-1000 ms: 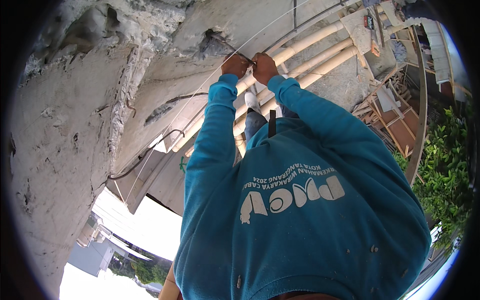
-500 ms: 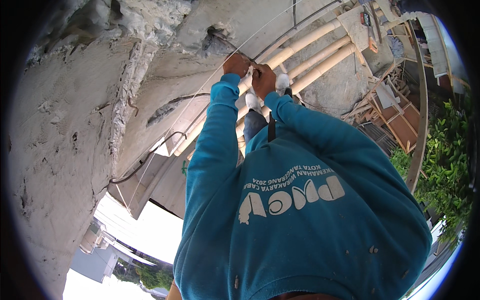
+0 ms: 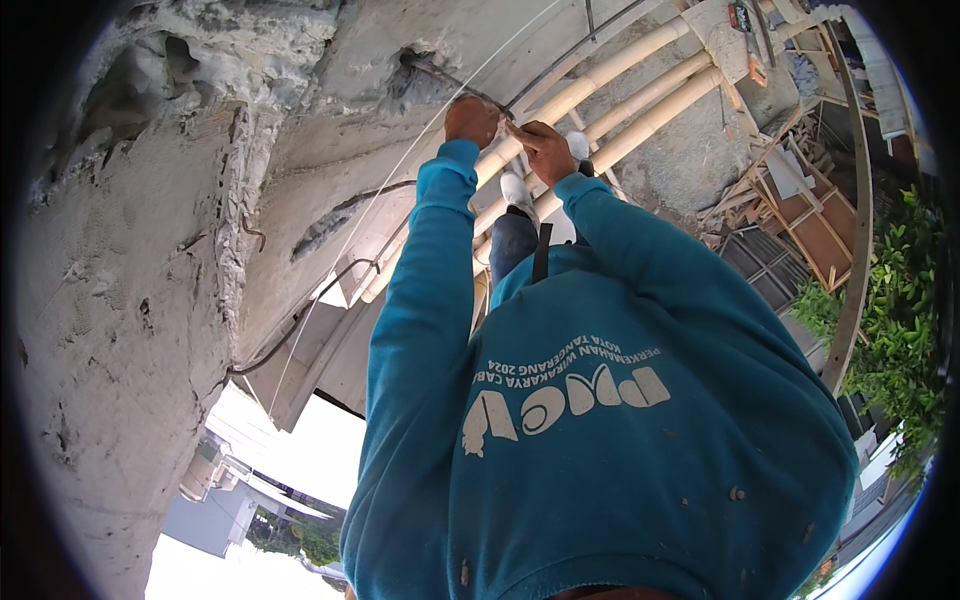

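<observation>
My left hand [image 3: 472,122] is closed in a fist just under a steel rod [image 3: 452,82] that comes out of a hole in the concrete wall. What it grips, if anything, is hidden. My right hand [image 3: 546,152] is beside it, index finger reaching to the spot where that rod meets a second, longer rod [image 3: 575,58]. Its other fingers are curled in, and anything pinched there is too small to make out. A thin white string [image 3: 415,150] runs diagonally past my left hand and wrist.
Bamboo poles [image 3: 625,85] lie side by side below my hands, with my white shoe [image 3: 517,192] among them. Rough concrete wall [image 3: 120,290] fills the left. Bent rods [image 3: 345,270] stick out of it. Scrap wood [image 3: 800,200], a handsaw [image 3: 756,70] and a leafy bush [image 3: 890,310] are at right.
My right hand has drawn slightly away from my left, to the right, and its index finger now extends toward the rods' meeting point. My left hand stays closed in nearly the same place.
</observation>
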Available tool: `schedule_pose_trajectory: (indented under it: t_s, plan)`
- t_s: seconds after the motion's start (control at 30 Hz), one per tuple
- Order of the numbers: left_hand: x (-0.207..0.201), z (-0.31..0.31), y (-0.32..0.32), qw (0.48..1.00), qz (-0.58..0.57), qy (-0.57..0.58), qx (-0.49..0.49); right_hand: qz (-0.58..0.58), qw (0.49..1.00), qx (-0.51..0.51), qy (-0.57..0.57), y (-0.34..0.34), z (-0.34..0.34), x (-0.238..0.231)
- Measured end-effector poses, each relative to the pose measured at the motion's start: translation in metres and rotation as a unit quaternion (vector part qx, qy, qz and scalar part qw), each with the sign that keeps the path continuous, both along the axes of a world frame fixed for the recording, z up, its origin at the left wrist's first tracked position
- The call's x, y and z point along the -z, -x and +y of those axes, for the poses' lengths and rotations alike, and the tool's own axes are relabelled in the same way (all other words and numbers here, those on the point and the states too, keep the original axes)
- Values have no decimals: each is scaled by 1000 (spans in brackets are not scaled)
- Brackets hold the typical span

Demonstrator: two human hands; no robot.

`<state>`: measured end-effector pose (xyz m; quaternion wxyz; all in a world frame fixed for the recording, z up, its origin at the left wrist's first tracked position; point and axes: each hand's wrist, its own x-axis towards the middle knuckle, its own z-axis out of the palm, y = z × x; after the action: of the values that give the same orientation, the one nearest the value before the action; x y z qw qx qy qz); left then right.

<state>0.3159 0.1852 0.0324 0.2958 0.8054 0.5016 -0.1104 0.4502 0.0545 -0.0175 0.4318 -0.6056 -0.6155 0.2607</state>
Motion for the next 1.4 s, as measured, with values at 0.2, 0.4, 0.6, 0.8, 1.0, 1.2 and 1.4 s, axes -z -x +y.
schedule_pose_trajectory:
  t_s: [0.2, 0.4, 0.6, 0.8, 1.0, 1.2, 1.4]
  plan:
    - [-7, -4, -3, 999, 8, -13, -49, -105, 982, -159, 12, -42, 24, 19]
    - [-11, -13, -5, 997, -3, -11, -76, 37, 986, -135, 92, -57, 49, 7]
    - [-17, -17, -7, 998, -7, -37, -59, -10, 995, -60, 76, -50, 66, 14]
    - [-17, -18, -13, 993, 57, -36, -94, -15, 995, -28, 91, -44, 64, -14]
    - [-2, -35, -16, 981, 30, -97, -163, -118, 976, -161, 86, -47, 77, -53]
    - [2, -62, -23, 944, -117, -157, -264, -242, 928, -281, 26, -54, 98, -66]
    - [3, -85, -37, 848, -273, -256, -376, -278, 895, -349, -12, -56, 108, -64]
